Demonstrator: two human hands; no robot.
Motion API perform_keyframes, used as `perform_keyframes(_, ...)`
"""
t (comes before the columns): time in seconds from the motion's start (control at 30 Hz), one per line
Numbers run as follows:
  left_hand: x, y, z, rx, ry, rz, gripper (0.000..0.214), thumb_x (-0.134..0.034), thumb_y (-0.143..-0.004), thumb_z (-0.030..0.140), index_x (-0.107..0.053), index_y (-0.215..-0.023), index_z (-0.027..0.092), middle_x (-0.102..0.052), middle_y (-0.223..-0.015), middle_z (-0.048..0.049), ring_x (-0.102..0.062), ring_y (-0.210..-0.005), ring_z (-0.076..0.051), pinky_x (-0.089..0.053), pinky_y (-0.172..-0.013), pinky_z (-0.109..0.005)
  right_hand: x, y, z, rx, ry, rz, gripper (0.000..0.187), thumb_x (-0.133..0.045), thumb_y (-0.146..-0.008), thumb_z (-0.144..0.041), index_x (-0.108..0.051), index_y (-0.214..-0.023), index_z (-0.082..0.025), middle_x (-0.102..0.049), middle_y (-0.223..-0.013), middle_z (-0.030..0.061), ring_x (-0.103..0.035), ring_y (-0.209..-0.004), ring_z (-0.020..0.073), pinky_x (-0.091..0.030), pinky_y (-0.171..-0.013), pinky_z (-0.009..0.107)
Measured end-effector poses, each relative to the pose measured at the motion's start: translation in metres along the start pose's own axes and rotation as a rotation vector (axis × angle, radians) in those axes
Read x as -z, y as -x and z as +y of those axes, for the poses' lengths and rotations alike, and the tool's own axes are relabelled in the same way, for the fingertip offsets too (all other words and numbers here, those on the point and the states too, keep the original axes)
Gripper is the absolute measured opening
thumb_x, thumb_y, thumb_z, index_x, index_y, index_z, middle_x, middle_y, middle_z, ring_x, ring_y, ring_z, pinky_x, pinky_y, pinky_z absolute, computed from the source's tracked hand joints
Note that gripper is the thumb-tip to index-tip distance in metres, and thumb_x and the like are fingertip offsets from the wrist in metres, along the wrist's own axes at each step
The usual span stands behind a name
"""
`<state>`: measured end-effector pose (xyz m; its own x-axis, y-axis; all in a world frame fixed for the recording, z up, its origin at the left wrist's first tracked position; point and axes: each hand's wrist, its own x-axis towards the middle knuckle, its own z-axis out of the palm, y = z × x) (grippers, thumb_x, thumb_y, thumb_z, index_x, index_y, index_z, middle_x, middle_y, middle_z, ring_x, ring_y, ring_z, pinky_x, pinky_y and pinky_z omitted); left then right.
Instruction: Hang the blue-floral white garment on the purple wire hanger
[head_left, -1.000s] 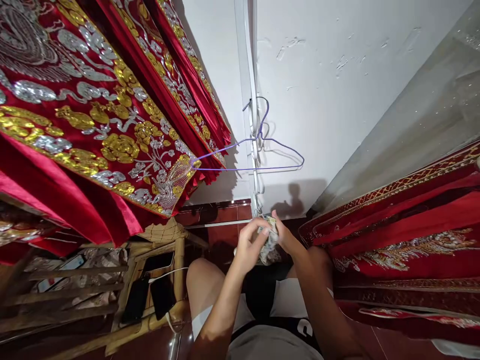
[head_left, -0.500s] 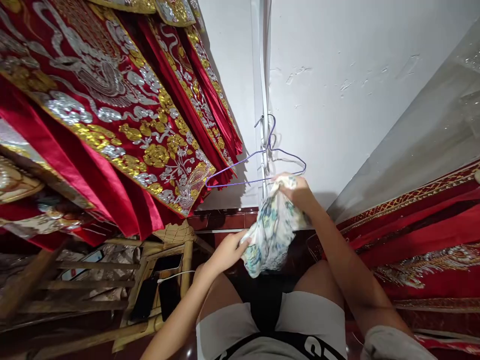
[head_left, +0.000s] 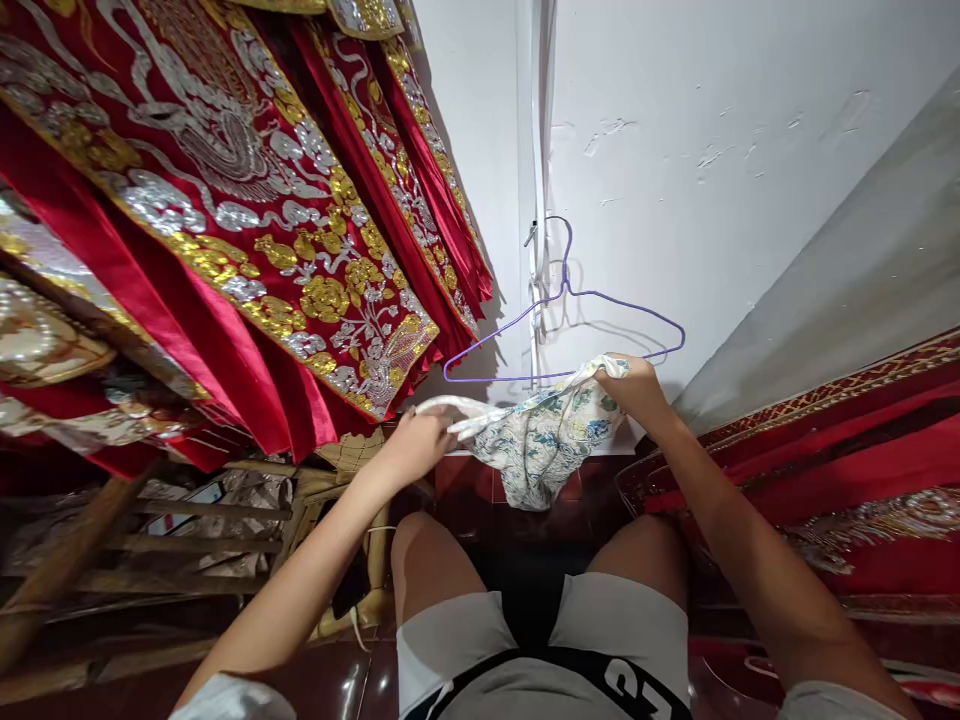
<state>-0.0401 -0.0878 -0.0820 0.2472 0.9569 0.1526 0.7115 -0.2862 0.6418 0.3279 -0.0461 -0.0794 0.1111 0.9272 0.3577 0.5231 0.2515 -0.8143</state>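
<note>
A small floral cloth [head_left: 541, 440], white with blue and green flowers, is stretched between my two hands. My left hand [head_left: 417, 440] is closed on its left end. My right hand [head_left: 636, 384] grips its right end, up against the bottom wire of a purple wire hanger [head_left: 600, 330]. The hanger hangs from a hook on the white wall [head_left: 712, 200], just above the cloth. My knees in white shorts are below.
Red embroidered robes with gold and silver sequins [head_left: 247, 220] hang at the left. More red embroidered fabric [head_left: 847, 450] lies at the right. A bamboo stool frame [head_left: 150, 540] stands at the lower left on the dark red tile floor.
The cloth was bunched near my lap; both hands raised it and pulled it apart under the hanger. The hanger has swung a little to the right.
</note>
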Motion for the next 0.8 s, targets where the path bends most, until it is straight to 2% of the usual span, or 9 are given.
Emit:
perform_keyframes(0.07,0.010,-0.017,0.011,-0.095,0.050,0.113,0.008,-0.073,-0.069,0.026,-0.067,-0.066,0.024,-0.074,-0.101,-0.0098,-0.065,-0.107,-0.033,-0.033,-0.116,-0.047,0.014,0.004,-0.004,0.055,0.018,0.018,0.031,-0.060,-0.074,-0.035,-0.038,-0.057,-0.024,-0.037,-0.054,-0.0044,-0.033,-0.057,0.0134,-0.030,-0.054,0.029)
perform_keyframes(0.13,0.022,-0.033,0.030,-0.183,0.066,0.121,0.010,-0.072,-0.072,0.027,-0.065,-0.065,0.024,-0.072,-0.096,-0.0089,-0.065,-0.100,-0.030,-0.039,-0.112,-0.043,0.023,0.007,-0.007,0.104,0.041,0.024,0.034,-0.060,-0.075,-0.036,-0.037,-0.055,-0.024,-0.037,-0.053,-0.0045,-0.033,-0.055,0.0129,-0.030,-0.054,0.028)
perform_keyframes(0.27,0.035,-0.057,0.074,-0.342,0.100,0.015,0.014,-0.065,-0.078,0.023,-0.063,-0.064,0.021,-0.068,-0.089,-0.0066,-0.063,-0.093,-0.026,-0.045,-0.102,-0.038,0.021,0.019,-0.015,0.130,-0.015,-0.058,0.020,-0.060,-0.077,-0.034,-0.057,-0.061,-0.021,-0.058,-0.060,-0.0011,-0.051,-0.060,0.0153,-0.039,-0.059,0.028)
perform_keyframes(0.37,0.028,-0.073,0.088,-0.373,0.290,0.132,0.002,-0.069,-0.076,0.017,-0.070,-0.075,0.019,-0.071,-0.094,-0.0061,-0.064,-0.094,-0.024,-0.048,-0.094,-0.034,0.016,0.032,-0.021,0.093,-0.093,-0.165,0.015,-0.059,-0.076,-0.029,-0.071,-0.075,-0.021,-0.072,-0.078,0.0024,-0.065,-0.077,0.0215,-0.048,-0.070,0.031)
perform_keyframes(0.47,0.020,-0.086,0.084,-0.270,0.555,0.240,0.021,-0.077,-0.072,0.012,-0.077,-0.092,0.017,-0.073,-0.088,-0.0054,-0.064,-0.080,-0.019,-0.049,-0.077,-0.026,0.029,0.034,-0.021,0.075,-0.090,-0.073,0.026,-0.060,-0.075,-0.025,-0.076,-0.095,-0.021,-0.077,-0.099,0.0065,-0.069,-0.098,0.0266,-0.053,-0.083,0.035)
perform_keyframes(0.6,0.030,-0.096,0.075,-0.088,0.813,0.052,0.017,-0.084,-0.069,0.012,-0.081,-0.085,0.011,-0.076,-0.082,-0.0105,-0.067,-0.070,-0.019,-0.049,-0.063,-0.024,0.074,0.010,-0.011,0.044,-0.058,0.256,0.044,-0.072,-0.071,-0.025,-0.073,-0.115,-0.019,-0.075,-0.112,0.0111,-0.068,-0.100,0.0264,-0.056,-0.076,0.033)
perform_keyframes(0.67,0.043,-0.100,0.071,0.026,0.911,-0.036,0.020,-0.087,-0.065,0.010,-0.081,-0.083,0.010,-0.077,-0.078,-0.0118,-0.068,-0.064,-0.021,-0.050,-0.058,-0.026,0.099,-0.007,-0.005,-0.010,-0.057,0.206,0.034,-0.079,-0.069,-0.029,-0.076,-0.100,-0.016,-0.076,-0.098,0.0102,-0.069,-0.087,0.0249,-0.054,-0.067,0.032)
perform_keyframes(0.73,0.054,-0.104,0.066,0.147,0.968,-0.095,0.022,-0.086,-0.064,0.009,-0.081,-0.085,0.009,-0.077,-0.076,-0.0130,-0.070,-0.061,-0.024,-0.053,-0.057,-0.029,0.118,-0.020,-0.003,-0.076,-0.087,0.051,0.023,-0.084,-0.067,-0.032,-0.075,-0.079,-0.014,-0.074,-0.078,0.0087,-0.067,-0.073,0.0223,-0.051,-0.060,0.031)
perform_keyframes(0.8,0.055,-0.106,0.059,0.251,1.035,-0.106,0.018,-0.082,-0.071,0.013,-0.081,-0.088,0.008,-0.077,-0.077,-0.0149,-0.073,-0.066,-0.029,-0.057,-0.062,-0.035,0.125,-0.026,-0.002,-0.086,-0.145,0.063,0.026,-0.084,-0.070,-0.035,-0.072,-0.070,-0.012,-0.071,-0.068,0.0095,-0.066,-0.064,0.0199,-0.049,-0.058,0.032)
